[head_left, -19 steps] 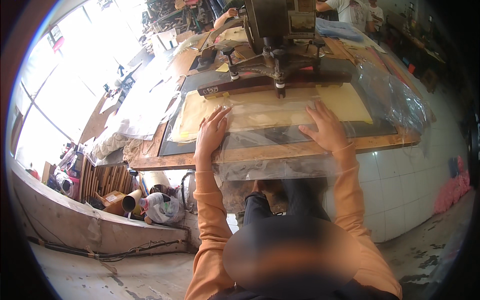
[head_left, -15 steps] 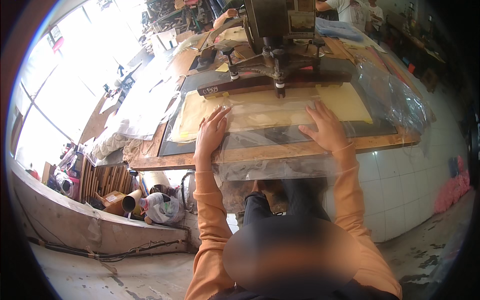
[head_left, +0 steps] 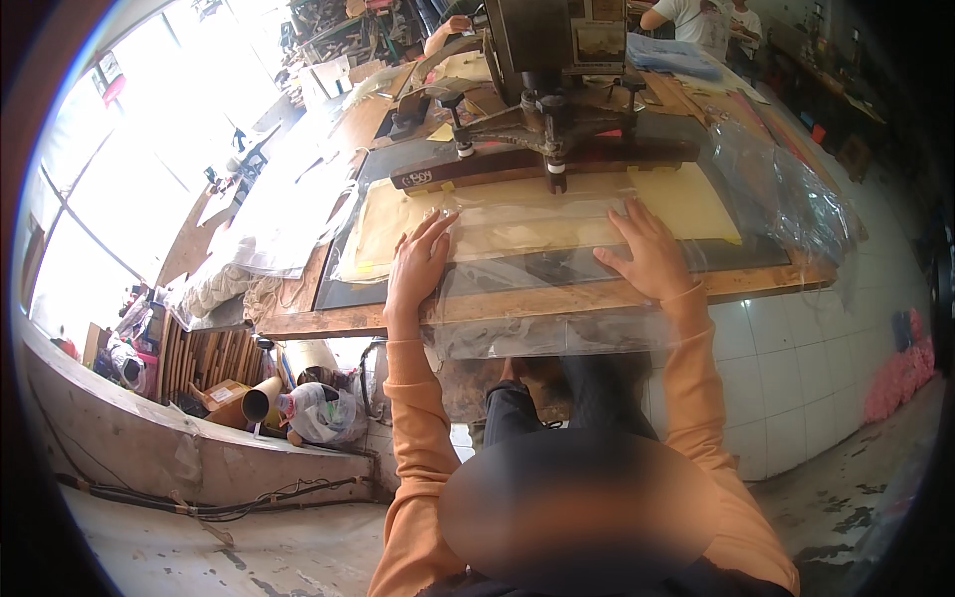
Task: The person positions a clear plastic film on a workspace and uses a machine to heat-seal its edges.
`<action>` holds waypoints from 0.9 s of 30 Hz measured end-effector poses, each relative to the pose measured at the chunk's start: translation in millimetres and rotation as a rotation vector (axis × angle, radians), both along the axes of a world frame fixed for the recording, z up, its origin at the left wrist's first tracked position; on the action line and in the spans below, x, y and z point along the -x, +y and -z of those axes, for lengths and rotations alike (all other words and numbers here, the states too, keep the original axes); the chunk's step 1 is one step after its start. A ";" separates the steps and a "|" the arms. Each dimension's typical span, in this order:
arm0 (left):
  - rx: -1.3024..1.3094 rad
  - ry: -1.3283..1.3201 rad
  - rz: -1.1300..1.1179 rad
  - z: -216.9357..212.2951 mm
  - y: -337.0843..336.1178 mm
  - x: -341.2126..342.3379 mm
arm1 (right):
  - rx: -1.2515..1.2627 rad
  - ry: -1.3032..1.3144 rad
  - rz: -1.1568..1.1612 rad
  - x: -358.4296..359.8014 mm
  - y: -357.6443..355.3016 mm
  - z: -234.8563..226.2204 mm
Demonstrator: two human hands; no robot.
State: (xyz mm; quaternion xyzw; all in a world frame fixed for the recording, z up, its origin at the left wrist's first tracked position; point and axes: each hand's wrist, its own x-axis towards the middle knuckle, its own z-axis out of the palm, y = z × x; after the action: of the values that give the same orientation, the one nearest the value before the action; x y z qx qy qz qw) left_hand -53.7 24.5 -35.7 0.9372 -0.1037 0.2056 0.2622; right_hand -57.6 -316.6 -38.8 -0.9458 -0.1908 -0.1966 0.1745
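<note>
A clear plastic sheet (head_left: pixel 537 274) lies over a yellowish sheet (head_left: pixel 696 204) on a dark mat, its near part hanging past the wooden table edge. Flat on the left side of the plastic rests my left hand (head_left: pixel 418 267), fingers stretched out. My right hand (head_left: pixel 645 249) lies on its right side, fingers spread and thumb turned inward. Neither hand grips anything. Just beyond my fingertips, a long dark bar (head_left: pixel 547 164) of a press machine (head_left: pixel 542 109) spans the yellowish sheet. Whether the bar touches the plastic, I cannot tell.
Crumpled clear plastic (head_left: pixel 791 194) covers the table's right side. White sheets (head_left: pixel 288 214) and bunched cloth (head_left: pixel 224 291) lie on the left. Blue plastic sheets (head_left: pixel 671 57) are at the back right, near other people. A cardboard tube (head_left: pixel 262 401) and a plastic bag (head_left: pixel 326 413) sit below left.
My hands stay in the same place on the plastic. A person at the back right has shifted slightly.
</note>
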 end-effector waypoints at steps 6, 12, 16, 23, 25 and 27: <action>-0.002 -0.005 -0.001 -0.7 -0.2 0.1 | 0.002 -0.005 -0.005 0.8 -0.6 -1.3; -0.004 -0.005 0.000 0.2 -0.8 -0.8 | 0.013 -0.006 -0.004 -1.5 -1.7 1.1; -0.003 0.003 -0.007 -0.5 -0.6 0.1 | 0.016 0.002 -0.002 -1.0 -0.7 0.8; -0.009 0.007 -0.015 -1.5 -1.5 0.6 | 0.016 -0.001 -0.003 -1.2 -1.1 0.8; -0.007 0.007 -0.011 -1.2 -1.5 0.4 | 0.016 -0.004 -0.004 -1.3 -1.2 0.7; -0.002 0.007 -0.008 -1.2 -1.2 0.8 | 0.016 -0.006 -0.005 -1.2 -0.8 0.5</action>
State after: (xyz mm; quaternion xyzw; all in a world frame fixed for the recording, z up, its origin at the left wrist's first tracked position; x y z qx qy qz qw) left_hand -54.5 23.3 -34.4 0.9385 -0.0990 0.2035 0.2609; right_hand -56.4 -317.4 -39.3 -0.9460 -0.1952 -0.1976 0.1669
